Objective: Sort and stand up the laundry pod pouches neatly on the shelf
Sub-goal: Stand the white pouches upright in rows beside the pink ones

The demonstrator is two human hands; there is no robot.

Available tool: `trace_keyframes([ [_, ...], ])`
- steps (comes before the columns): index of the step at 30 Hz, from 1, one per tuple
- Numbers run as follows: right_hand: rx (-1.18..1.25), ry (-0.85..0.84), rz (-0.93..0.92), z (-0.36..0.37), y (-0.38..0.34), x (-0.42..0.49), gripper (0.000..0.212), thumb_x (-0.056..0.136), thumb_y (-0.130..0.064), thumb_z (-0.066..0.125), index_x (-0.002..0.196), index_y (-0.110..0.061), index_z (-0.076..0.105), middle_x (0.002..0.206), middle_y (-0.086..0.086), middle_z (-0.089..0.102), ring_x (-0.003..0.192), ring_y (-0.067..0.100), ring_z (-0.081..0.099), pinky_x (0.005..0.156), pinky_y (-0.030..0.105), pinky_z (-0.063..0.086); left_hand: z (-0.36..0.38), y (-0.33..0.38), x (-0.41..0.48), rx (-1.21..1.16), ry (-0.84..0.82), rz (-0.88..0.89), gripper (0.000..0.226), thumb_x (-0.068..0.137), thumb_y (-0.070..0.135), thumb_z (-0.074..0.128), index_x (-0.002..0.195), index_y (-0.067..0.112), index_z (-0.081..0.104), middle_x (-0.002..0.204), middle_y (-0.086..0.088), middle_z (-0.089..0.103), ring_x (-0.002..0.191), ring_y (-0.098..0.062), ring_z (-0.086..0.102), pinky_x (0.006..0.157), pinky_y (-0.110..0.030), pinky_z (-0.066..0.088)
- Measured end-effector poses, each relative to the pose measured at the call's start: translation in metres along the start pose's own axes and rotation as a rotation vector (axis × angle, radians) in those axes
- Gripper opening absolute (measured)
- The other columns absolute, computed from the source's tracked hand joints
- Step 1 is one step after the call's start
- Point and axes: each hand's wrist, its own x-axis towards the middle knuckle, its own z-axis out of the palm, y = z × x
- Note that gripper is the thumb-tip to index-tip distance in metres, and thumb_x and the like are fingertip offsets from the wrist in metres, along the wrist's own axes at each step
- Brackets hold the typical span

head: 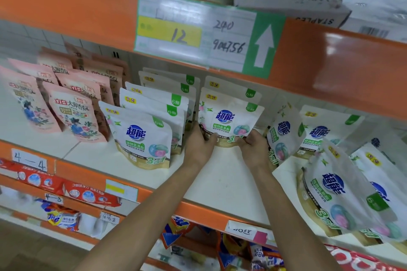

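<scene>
The left hand point(199, 143) and right hand point(253, 145) pinch the glossy white plastic pouch point(229, 116) at its bottom corners. It is probably light, floppy and slippery.

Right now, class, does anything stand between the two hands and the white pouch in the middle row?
Nothing visible does: the left hand and right hand both hold the white pouch at its bottom corners.

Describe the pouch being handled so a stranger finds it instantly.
Find the arrow label on the orange beam. Below it stand rows of white pouches. Yours is the front pouch straight under the label, the only one with left hand and right hand gripping its bottom corners.
</scene>
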Motion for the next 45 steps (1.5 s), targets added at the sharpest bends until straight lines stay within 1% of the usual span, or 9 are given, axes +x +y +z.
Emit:
trace_keyframes([
  [4, -0.041, 0.012, -0.016, 0.001, 0.004, -0.003, 0.02, 0.085, -0.005, 0.066, 0.103, -0.012, 0.066, 0.102, 0.004, 0.073, 0.096, 0.02, 0.068, 0.089, 0.049, 0.054, 0.0, -0.003, -0.001, -0.008, -0.014, -0.006, 0.059, 0.086, 0.017, 0.066, 0.139, 0.013, 0.042, 0.132, -0.005, 0.06, 0.122, -0.022, 0.055, 0.104, -0.038, 0.044],
  [8, -0.102, 0.033, -0.014, 0.002, 0.009, -0.002, 0.015, 0.084, -0.01, 0.068, 0.098, -0.011, 0.065, 0.095, 0.006, 0.073, 0.091, 0.024, 0.069, 0.085, 0.052, 0.054, 0.0, -0.004, -0.002, -0.026, -0.04, -0.034, 0.059, 0.086, 0.016, 0.066, 0.139, 0.015, 0.041, 0.126, -0.004, 0.063, 0.115, -0.021, 0.059, 0.098, -0.032, 0.047],
  [16, -0.032, 0.066, 0.01, 0.007, -0.001, -0.013, 0.018, 0.086, -0.008, 0.067, 0.103, -0.003, 0.063, 0.097, 0.006, 0.072, 0.091, 0.017, 0.068, 0.078, 0.03, 0.054, -0.003, -0.003, -0.012, -0.043, -0.087, -0.016, 0.051, 0.088, 0.016, 0.064, 0.134, 0.018, 0.042, 0.116, -0.01, 0.065, 0.104, -0.026, 0.062, 0.081, -0.021, 0.045],
  [18, 0.044, 0.104, 0.035, 0.005, -0.01, -0.016, 0.02, 0.087, -0.017, 0.068, 0.102, -0.006, 0.062, 0.099, 0.003, 0.071, 0.092, 0.013, 0.068, 0.078, 0.024, 0.053, -0.003, -0.003, -0.013, -0.043, -0.093, -0.001, 0.052, 0.088, 0.016, 0.063, 0.135, 0.019, 0.041, 0.119, -0.007, 0.066, 0.107, -0.024, 0.062, 0.082, -0.02, 0.044],
  [23, 0.094, 0.166, 0.034, -0.006, -0.032, -0.013, 0.035, 0.085, -0.056, 0.059, 0.087, -0.022, 0.062, 0.092, -0.002, 0.069, 0.093, 0.015, 0.066, 0.085, 0.04, 0.055, -0.007, -0.001, -0.017, -0.064, -0.109, 0.011, 0.052, 0.088, 0.015, 0.063, 0.134, 0.02, 0.042, 0.123, -0.001, 0.064, 0.111, -0.018, 0.06, 0.089, -0.022, 0.044],
  [28, 0.109, 0.229, -0.108, -0.013, -0.061, -0.015, 0.024, 0.092, -0.039, 0.057, 0.105, -0.02, 0.062, 0.1, 0.0, 0.068, 0.095, 0.017, 0.065, 0.083, 0.044, 0.056, -0.01, 0.005, -0.026, -0.092, -0.119, 0.055, 0.054, 0.087, 0.012, 0.064, 0.136, 0.017, 0.043, 0.127, 0.014, 0.053, 0.119, -0.01, 0.053, 0.103, -0.031, 0.044],
  [33, 0.085, 0.228, -0.166, -0.015, -0.076, -0.008, 0.017, 0.1, -0.025, 0.048, 0.089, -0.022, 0.061, 0.079, -0.012, 0.064, 0.072, 0.006, 0.06, 0.061, 0.023, 0.052, -0.012, 0.004, -0.03, -0.1, -0.122, 0.065, 0.051, 0.086, 0.014, 0.065, 0.133, 0.016, 0.045, 0.127, 0.01, 0.055, 0.12, -0.01, 0.053, 0.104, -0.04, 0.046],
  [39, 0.067, 0.209, -0.134, -0.014, -0.077, 0.0, 0.023, 0.1, -0.027, 0.047, 0.087, -0.014, 0.061, 0.078, -0.005, 0.062, 0.067, 0.004, 0.059, 0.063, 0.032, 0.054, -0.017, 0.005, -0.031, -0.091, -0.135, 0.061, 0.052, 0.088, 0.018, 0.065, 0.135, 0.019, 0.044, 0.132, 0.007, 0.055, 0.121, -0.01, 0.052, 0.104, -0.038, 0.046],
  [45, 0.049, 0.2, -0.106, -0.016, -0.082, -0.001, 0.023, 0.099, -0.027, 0.048, 0.08, -0.02, 0.058, 0.077, -0.004, 0.062, 0.073, 0.011, 0.06, 0.063, 0.034, 0.053, -0.02, 0.002, -0.034, -0.092, -0.186, 0.061, 0.055, 0.089, 0.014, 0.063, 0.139, 0.018, 0.041, 0.135, 0.01, 0.053, 0.127, -0.01, 0.048, 0.109, -0.036, 0.04],
])
